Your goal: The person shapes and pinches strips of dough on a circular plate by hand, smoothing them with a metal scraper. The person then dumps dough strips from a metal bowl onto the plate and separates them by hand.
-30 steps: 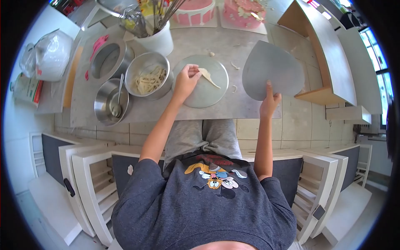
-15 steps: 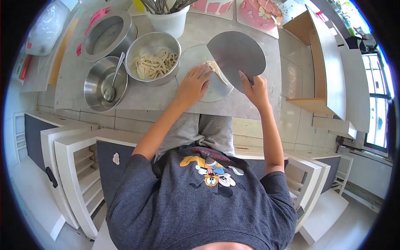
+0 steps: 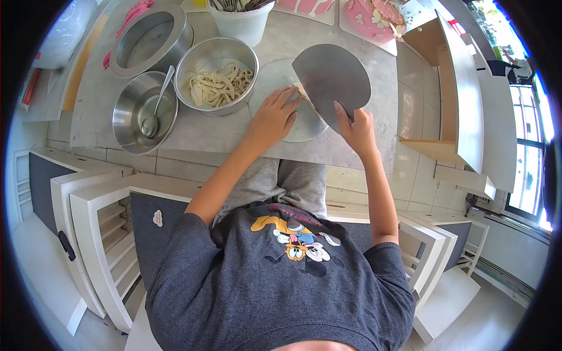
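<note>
A wide grey metal blade with a straight left edge is held in my right hand, fingers closed round its lower end. Its straight edge lies along a narrow strip of pale dough on a round translucent mat. My left hand rests on the mat with its fingers spread, the fingertips at the dough's upper end. Part of the dough is hidden under the blade. Left of the mat, cut dough strips lie in a round metal pan.
A metal bowl with a spoon stands at the left, below a ring-rimmed metal pot. Behind are a white tub of whisks and a pink cake. An open wooden cabinet is at the right.
The blade has shifted slightly left over the dough, so less of the dough shows. The whole view has moved a little. My left hand stays at the dough's upper end.
</note>
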{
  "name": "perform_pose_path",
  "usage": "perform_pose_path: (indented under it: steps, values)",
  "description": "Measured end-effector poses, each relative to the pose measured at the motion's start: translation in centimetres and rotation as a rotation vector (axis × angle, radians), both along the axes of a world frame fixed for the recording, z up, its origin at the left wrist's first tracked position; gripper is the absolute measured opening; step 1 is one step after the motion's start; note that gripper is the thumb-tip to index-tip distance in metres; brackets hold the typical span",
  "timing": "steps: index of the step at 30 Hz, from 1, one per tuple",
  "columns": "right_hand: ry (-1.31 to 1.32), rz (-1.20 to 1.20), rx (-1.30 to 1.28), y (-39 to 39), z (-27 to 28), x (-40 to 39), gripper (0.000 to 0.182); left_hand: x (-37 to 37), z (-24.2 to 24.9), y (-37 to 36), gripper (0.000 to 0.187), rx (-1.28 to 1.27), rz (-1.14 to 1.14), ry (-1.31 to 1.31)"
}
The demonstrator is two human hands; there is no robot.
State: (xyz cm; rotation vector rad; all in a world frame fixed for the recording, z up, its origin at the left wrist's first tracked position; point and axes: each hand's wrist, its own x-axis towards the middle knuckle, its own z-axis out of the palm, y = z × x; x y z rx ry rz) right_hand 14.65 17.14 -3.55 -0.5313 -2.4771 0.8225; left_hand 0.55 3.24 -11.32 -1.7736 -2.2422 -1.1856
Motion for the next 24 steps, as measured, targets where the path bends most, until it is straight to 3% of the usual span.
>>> perform_pose_path:
  steps: [3, 7, 12, 24]
  values:
    - [-0.129, -0.033, -0.026, 0.4, 0.4, -0.6, 0.015, -0.1, -0.1, 0.1, 0.037, -0.008, -0.005, -0.009]
    - [-0.034, 0.022, -0.072, 0.5, 1.3, -1.9, 0.017, -0.1, -0.1, 0.0, 0.033, -0.027, -0.016, -0.015]
    - [-0.267, 0.014, -0.045, 1.2, 2.3, -2.7, 0.024, -0.1, -0.3, 0.1, 0.033, -0.03, -0.015, -0.004]
    - [-0.284, 0.015, -0.018, 1.0, 3.1, -3.7, 0.029, -0.1, -0.3, 0.1, 0.034, -0.033, -0.013, 0.012]
